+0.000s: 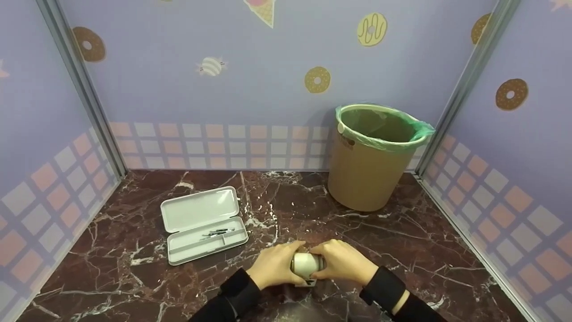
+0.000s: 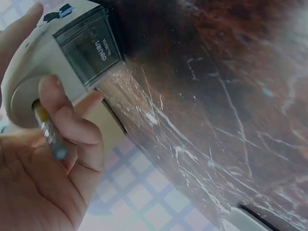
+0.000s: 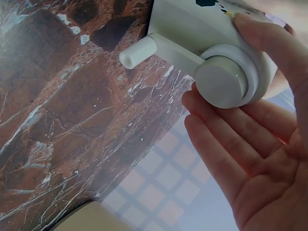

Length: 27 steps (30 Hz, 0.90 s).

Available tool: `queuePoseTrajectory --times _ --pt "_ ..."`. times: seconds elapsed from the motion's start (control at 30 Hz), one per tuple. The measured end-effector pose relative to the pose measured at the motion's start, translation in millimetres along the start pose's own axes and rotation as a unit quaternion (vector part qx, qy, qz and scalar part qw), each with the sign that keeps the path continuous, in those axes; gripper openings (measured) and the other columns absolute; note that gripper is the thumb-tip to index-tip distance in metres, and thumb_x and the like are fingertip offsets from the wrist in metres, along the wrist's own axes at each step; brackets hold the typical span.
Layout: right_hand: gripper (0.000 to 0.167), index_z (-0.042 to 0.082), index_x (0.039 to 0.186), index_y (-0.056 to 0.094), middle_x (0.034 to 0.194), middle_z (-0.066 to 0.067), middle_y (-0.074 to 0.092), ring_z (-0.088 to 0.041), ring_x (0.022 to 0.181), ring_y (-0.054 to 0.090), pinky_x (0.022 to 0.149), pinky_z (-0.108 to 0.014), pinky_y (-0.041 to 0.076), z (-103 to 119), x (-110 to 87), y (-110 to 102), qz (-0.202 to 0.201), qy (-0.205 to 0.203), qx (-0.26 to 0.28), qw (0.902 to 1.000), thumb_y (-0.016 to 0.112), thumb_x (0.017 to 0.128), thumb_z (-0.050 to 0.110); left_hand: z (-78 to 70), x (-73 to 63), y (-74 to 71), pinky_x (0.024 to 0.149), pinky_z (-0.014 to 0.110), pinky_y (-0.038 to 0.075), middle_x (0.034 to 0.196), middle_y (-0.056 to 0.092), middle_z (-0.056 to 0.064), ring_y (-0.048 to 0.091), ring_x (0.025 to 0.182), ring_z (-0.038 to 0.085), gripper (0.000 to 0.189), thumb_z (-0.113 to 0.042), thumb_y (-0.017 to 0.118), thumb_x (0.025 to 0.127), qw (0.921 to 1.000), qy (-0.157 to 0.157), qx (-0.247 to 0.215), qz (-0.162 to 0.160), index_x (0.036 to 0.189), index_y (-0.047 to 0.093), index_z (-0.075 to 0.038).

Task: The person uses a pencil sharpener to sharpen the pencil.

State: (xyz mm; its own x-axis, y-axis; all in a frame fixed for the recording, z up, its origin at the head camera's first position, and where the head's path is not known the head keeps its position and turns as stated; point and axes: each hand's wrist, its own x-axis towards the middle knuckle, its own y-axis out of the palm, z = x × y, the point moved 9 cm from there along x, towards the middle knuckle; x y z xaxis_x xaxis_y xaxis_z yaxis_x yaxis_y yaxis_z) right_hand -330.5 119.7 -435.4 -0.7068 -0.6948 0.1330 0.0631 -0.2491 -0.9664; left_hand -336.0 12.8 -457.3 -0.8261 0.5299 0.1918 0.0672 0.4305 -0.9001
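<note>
A white crank pencil sharpener (image 1: 306,264) stands on the marble-patterned tabletop between both hands. My left hand (image 1: 279,266) grips its left side, thumb at the body and fingers curled by the round pencil hole in the left wrist view. There, a short pencil (image 2: 48,132) sticks out of the hole beside the fingers, above a dark clear shavings drawer (image 2: 94,50). My right hand (image 1: 346,261) holds the other side. In the right wrist view its thumb lies on the top and its fingers reach below the crank hub (image 3: 221,82). The crank handle (image 3: 138,52) is untouched.
An open white pencil case (image 1: 201,210) lies to the left, with a few slim pencils or pens (image 1: 219,232) inside. A tan waste bin (image 1: 366,179) lined with a green bag stands at the back right. Patterned walls (image 1: 223,98) enclose the tabletop (image 1: 129,286).
</note>
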Motion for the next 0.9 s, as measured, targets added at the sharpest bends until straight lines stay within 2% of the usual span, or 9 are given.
queuePoseTrajectory --times 0.1,0.2,0.23,0.33,0.47,0.6,0.9 --pt "0.032 0.013 0.099 0.076 0.088 0.002 0.078 -0.003 0.068 0.064 0.060 -0.018 0.049 0 0.5 1 0.001 0.003 -0.005 1.0000 0.088 0.075 0.032 6.5 -7.8 -6.8 0.091 0.046 0.060 0.135 0.069 0.011 0.071 0.114 0.030 0.086 -0.039 0.093 0.066 0.9995 -0.003 -0.029 -0.011 0.139 0.059 -0.011" --pt "0.034 0.013 0.100 0.076 0.089 0.001 0.078 -0.003 0.068 0.064 0.060 -0.019 0.049 0 0.6 1 0.003 0.004 -0.012 0.9999 0.088 0.076 0.033 13.6 -16.2 -12.3 0.096 0.048 0.059 0.131 0.072 0.012 0.071 0.114 0.031 0.070 -0.031 0.092 0.070 0.9975 -0.009 -0.065 -0.027 0.131 0.066 -0.010" --pt "0.034 0.012 0.100 0.076 0.089 0.001 0.078 -0.003 0.068 0.064 0.060 -0.019 0.049 0 0.5 1 0.004 0.005 -0.013 0.9999 0.088 0.076 0.033 15.9 -18.7 -13.8 0.094 0.047 0.059 0.127 0.073 0.012 0.072 0.110 0.030 0.064 -0.029 0.091 0.071 0.9965 -0.010 -0.075 -0.034 0.127 0.068 -0.010" --pt "0.035 0.012 0.102 0.076 0.091 0.000 0.079 -0.004 0.069 0.065 0.060 -0.019 0.050 1 0.4 1 0.007 0.004 -0.014 0.9999 0.088 0.077 0.033 21.6 -25.2 -17.3 0.079 0.032 0.061 0.113 0.078 0.011 0.075 0.087 0.021 0.043 -0.021 0.087 0.076 0.9922 -0.010 -0.111 -0.054 0.115 0.074 -0.010" --pt "0.035 0.011 0.103 0.076 0.092 -0.001 0.079 -0.004 0.070 0.066 0.061 -0.020 0.051 0 0.4 1 0.007 0.002 -0.014 0.9999 0.088 0.078 0.032 27.2 -30.5 -22.7 0.063 0.016 0.054 0.097 0.081 0.008 0.069 0.067 0.007 0.022 -0.014 0.084 0.080 0.9881 -0.005 -0.127 -0.086 0.102 0.079 -0.011" --pt "0.033 0.013 0.101 0.075 0.091 0.000 0.078 -0.004 0.070 0.064 0.061 -0.021 0.051 -2 0.5 3 0.006 0.004 -0.013 0.9999 0.087 0.078 0.033 29.4 -32.0 -26.2 0.065 0.015 0.055 0.091 0.081 0.005 0.072 0.069 0.007 0.014 -0.014 0.083 0.081 0.9874 0.002 -0.116 -0.107 0.094 0.080 -0.013" --pt "0.032 0.013 0.100 0.076 0.086 0.000 0.078 -0.002 0.065 0.061 0.059 -0.020 0.050 -4 1.0 6 0.014 0.011 0.005 0.9998 0.087 0.076 0.032 30.3 -31.2 -25.9 0.069 0.017 0.057 0.090 0.081 0.005 0.075 0.073 0.009 0.008 -0.015 0.082 0.082 0.9876 0.020 -0.117 -0.102 0.090 0.081 -0.013"
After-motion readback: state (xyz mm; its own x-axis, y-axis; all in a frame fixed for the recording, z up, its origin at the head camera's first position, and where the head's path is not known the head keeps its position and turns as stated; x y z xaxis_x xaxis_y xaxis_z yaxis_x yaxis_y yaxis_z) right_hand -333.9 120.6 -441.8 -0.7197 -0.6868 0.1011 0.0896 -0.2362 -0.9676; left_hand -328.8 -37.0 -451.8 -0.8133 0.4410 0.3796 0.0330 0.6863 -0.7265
